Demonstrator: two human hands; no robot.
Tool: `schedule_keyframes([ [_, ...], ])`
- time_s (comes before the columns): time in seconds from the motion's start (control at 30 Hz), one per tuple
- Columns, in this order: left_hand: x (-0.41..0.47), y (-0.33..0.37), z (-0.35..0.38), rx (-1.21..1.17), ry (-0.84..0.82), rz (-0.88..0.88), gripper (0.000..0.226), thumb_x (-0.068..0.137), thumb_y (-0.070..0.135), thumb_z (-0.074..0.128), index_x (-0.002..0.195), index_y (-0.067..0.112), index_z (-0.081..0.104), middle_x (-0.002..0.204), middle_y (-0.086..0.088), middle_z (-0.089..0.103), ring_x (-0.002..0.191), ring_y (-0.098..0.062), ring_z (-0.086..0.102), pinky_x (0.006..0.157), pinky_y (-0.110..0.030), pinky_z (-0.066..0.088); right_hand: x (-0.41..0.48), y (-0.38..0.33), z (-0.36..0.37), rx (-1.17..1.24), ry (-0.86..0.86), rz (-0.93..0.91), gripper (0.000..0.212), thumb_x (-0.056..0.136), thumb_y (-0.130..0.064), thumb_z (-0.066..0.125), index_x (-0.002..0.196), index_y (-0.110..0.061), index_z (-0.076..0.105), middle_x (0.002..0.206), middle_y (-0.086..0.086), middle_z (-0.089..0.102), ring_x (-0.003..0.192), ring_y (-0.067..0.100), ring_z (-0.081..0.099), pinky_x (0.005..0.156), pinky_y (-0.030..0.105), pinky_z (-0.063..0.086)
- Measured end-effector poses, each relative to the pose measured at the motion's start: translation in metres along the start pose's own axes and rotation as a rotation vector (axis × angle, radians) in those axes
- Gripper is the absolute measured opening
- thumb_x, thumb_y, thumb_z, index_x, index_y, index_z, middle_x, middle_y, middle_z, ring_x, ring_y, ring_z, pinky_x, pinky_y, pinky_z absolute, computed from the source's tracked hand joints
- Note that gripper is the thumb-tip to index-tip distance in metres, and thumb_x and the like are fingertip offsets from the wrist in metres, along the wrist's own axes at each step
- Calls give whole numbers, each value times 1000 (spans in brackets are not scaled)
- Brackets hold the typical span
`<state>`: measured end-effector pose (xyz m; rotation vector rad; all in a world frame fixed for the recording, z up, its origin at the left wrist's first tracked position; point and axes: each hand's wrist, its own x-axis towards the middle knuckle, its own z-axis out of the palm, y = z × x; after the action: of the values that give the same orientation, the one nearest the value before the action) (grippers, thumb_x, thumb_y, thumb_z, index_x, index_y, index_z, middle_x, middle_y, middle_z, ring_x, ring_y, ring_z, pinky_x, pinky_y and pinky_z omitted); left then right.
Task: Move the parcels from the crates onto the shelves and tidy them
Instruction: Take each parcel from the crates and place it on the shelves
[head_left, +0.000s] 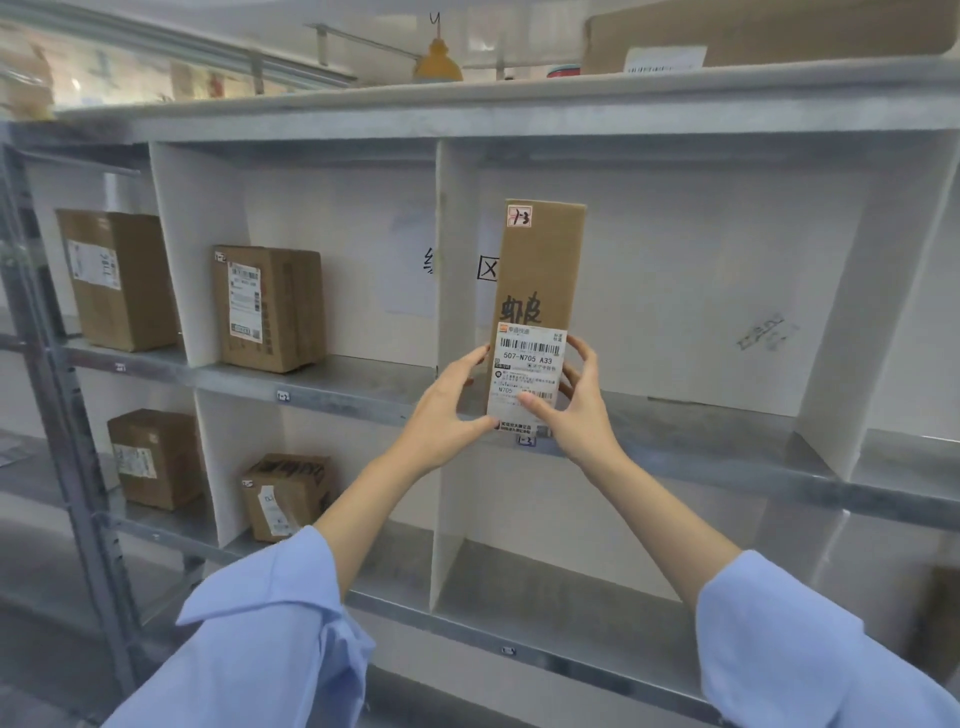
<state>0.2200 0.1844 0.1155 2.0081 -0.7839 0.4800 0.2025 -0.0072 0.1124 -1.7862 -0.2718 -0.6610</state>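
Blue sleeves (270, 623) nearest; left hand (447, 410) and right hand (576, 410) clasping tall upright parcel (537, 291) by its lower sides at shelf (701, 431) front edge.

matt cardboard parcel (540, 270), white paper label (527, 374), dull metal shelf (701, 431)

Both arms are reaching forward in blue sleeves, and the left hand (448, 410) and right hand (577, 402) are facing each other, fingers curling inward.
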Motion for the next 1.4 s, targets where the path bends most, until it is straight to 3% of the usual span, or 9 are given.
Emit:
schedule_keyframes([
  [0.13, 19, -14, -1, 225, 34, 4, 71, 91, 29, 63, 152, 35, 26, 155, 13, 33, 135, -12, 41, 109, -40, 37, 28, 18, 0, -20, 29, -14, 89, 83, -14, 76, 148, -36, 18, 139, -14, 52, 118, -7, 52, 103, 45, 48],
  [0.27, 25, -32, 2, 521, 50, 17, 61, 97, 41, 51, 153, 35, 27, 155, 12, 34, 134, -17, 38, 107, -38, 33, 56, 40, 0, -59, 22, -22, 93, 75, -32, 72, 138, -64, 12, 123, -45, 48, 121, 5, 56, 94, 59, 50],
  [0.47, 30, -51, 12, 641, 44, -31, 61, 96, 55, 35, 153, 36, 25, 156, 12, 33, 138, -15, 34, 107, -39, 29, 80, 65, 5, -85, 39, -34, 98, 82, -8, 69, 143, -58, 12, 140, -12, 51, 126, 14, 54, 107, 51, 43],
  [0.67, 36, -53, 18, 680, 46, -48, 64, 95, 56, 34, 154, 35, 23, 157, 12, 31, 138, -14, 33, 106, -36, 29, 91, 82, 10, -49, 38, -1, 101, 82, -1, 71, 151, -43, 10, 142, -3, 52, 126, 14, 53, 105, 49, 45],
  [0.8, 35, -54, 19, 702, 37, -52, 69, 91, 57, 32, 155, 35, 20, 157, 11, 32, 137, -14, 33, 106, -36, 28, 98, 85, 13, -82, 25, 1, 104, 80, -5, 74, 150, -46, 9, 145, 3, 45, 129, 16, 49, 109, 47, 42],
  [0.93, 32, -49, 21, 707, 26, -53, 69, 91, 57, 32, 155, 35, 19, 157, 12, 31, 138, -13, 31, 107, -34, 26, 98, 85, 16, -149, 30, 5, 97, 84, -6, 72, 155, -33, 10, 141, 8, 35, 113, 10, 48, 104, 35, 41],
  [1.03, 27, -46, 19, 710, 16, -47, 65, 96, 53, 38, 155, 34, 18, 158, 12, 30, 139, -13, 30, 108, -34, 25, 96, 85, 14, -187, 41, 17, 96, 84, -12, 74, 155, -31, 12, 140, 7, 36, 110, 10, 50, 102, 38, 43],
  [1.17, 19, -42, 12, 710, -12, -58, 69, 90, 57, 32, 155, 34, 20, 158, 12, 28, 139, -14, 30, 108, -35, 24, 87, 80, 9, -196, 41, 57, 96, 85, -20, 76, 155, -28, 11, 146, 9, 31, 130, 18, 44, 104, 29, 33],
  [1.4, 13, -26, 11, 710, -12, -61, 63, 99, 52, 38, 155, 33, 19, 160, 8, 25, 142, -17, 27, 111, -37, 23, 55, 52, -11, -559, 19, 19, 66, 95, -48, 55, 151, -30, 27, 160, 6, 24, 143, 33, 27, 110, 48, 31],
])
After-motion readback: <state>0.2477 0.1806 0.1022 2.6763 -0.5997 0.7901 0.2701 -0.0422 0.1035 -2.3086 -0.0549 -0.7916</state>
